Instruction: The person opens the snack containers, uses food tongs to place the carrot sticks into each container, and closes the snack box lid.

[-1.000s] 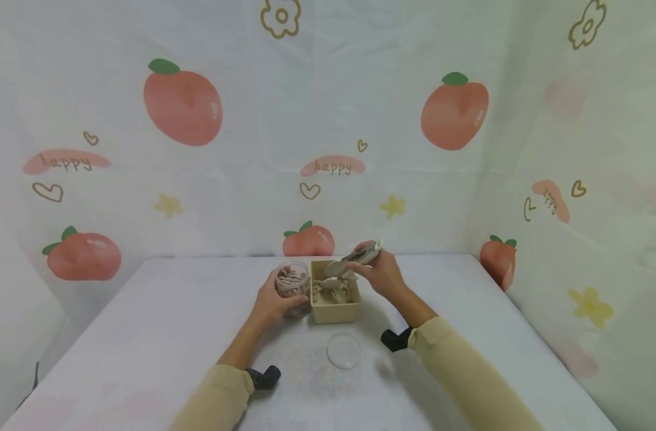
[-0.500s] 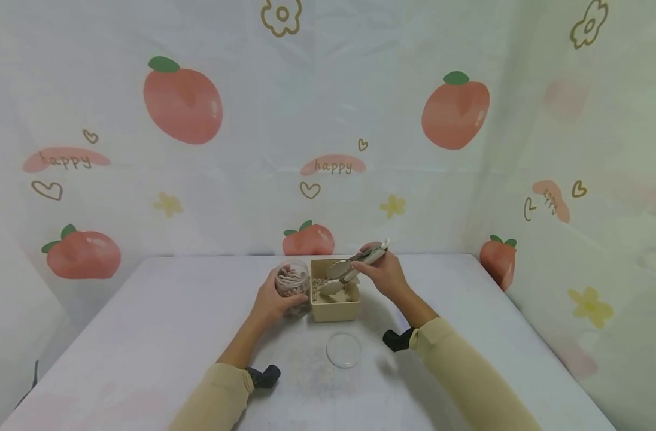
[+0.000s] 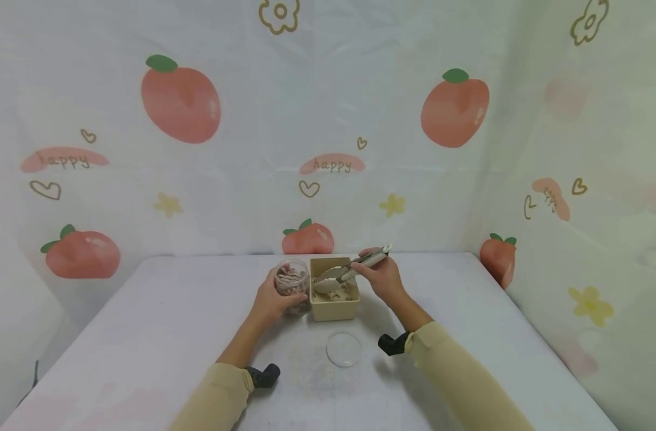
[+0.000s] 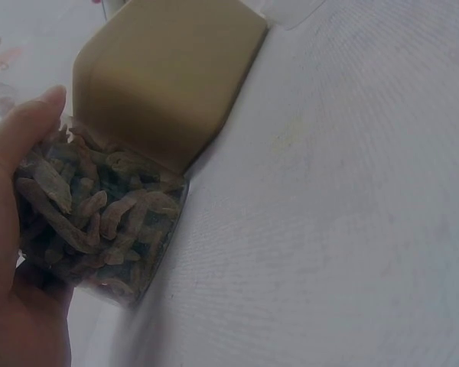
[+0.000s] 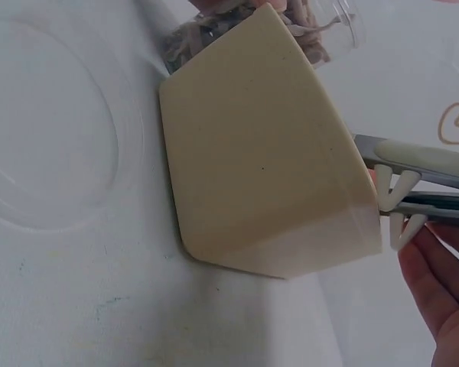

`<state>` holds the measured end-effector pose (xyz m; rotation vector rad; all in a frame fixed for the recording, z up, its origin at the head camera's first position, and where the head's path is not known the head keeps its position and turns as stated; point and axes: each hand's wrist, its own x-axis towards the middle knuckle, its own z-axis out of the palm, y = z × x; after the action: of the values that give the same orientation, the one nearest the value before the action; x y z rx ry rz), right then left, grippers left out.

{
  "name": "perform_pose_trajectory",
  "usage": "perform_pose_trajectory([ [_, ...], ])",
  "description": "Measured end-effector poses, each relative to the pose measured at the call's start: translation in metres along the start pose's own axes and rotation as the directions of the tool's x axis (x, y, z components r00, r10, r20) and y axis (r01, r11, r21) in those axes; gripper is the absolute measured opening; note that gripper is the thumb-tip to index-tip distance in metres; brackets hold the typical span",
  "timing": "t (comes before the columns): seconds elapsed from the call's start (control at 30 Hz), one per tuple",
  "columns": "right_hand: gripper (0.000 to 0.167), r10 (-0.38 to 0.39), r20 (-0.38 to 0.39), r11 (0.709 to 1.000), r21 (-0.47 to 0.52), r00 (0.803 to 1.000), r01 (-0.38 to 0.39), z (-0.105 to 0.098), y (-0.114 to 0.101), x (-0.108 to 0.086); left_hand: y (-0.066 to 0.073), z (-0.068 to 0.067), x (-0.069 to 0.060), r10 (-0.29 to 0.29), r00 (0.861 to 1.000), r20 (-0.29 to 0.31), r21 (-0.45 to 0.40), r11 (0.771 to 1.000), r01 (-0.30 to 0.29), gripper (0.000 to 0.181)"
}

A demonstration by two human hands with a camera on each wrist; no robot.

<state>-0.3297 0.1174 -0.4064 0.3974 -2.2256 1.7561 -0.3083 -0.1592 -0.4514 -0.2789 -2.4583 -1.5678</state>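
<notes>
My left hand (image 3: 269,301) grips a clear jar (image 3: 292,279) that stands against the left side of a beige box (image 3: 334,310). Brown, twisted dried pieces (image 4: 88,206) fill much of the jar, seen through its wall in the left wrist view. Above the box's right side, my right hand (image 3: 383,276) holds a pair of tongs (image 3: 368,259) by its pale grips. The tongs' wide ends reach down into the box, among some dried pieces (image 3: 339,294) at the bottom. Whether the tongs have a piece between them I cannot tell.
A clear round lid (image 3: 344,349) lies on the white-covered table (image 3: 199,335) in front of the box, also seen as a large lid (image 5: 53,126) in the right wrist view. A printed cloth backdrop (image 3: 242,197) rises behind the table.
The tongs were over the box with their ends higher; they have gone down and left into it. A dried piece seen near them earlier is no longer distinct. The left hand and jar stay put.
</notes>
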Motion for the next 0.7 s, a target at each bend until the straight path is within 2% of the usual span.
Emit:
perform_pose_trajectory([
  [0.1, 0.031, -0.006, -0.027, 0.999, 0.041, 1.000, 0.007, 0.003, 0.000, 0.000, 0.000, -0.001, 0.001, -0.001, 1.000, 0.004, 0.001, 1.000, 0.001, 0.092],
  [0.23, 0.030, 0.003, -0.023, 0.998, 0.067, 1.000, -0.002, 0.003, -0.007, -0.003, -0.001, -0.002, 0.001, -0.008, 1.000, 0.013, 0.008, 1.000, 0.008, 0.093],
  [0.4, 0.028, -0.026, -0.027, 1.000, -0.006, 0.999, 0.025, -0.003, -0.035, -0.011, -0.001, -0.001, 0.001, -0.010, 1.000, 0.012, 0.009, 1.000, 0.010, 0.093],
  [0.5, 0.026, -0.031, -0.035, 0.999, -0.041, 0.999, 0.029, -0.006, -0.044, -0.012, 0.000, -0.001, 0.001, -0.013, 1.000, 0.004, 0.015, 1.000, 0.013, 0.092],
  [0.7, 0.028, 0.009, -0.033, 1.000, -0.012, 0.999, -0.010, -0.014, -0.027, -0.001, 0.000, -0.001, 0.001, -0.015, 1.000, 0.003, 0.024, 1.000, 0.015, 0.091],
])
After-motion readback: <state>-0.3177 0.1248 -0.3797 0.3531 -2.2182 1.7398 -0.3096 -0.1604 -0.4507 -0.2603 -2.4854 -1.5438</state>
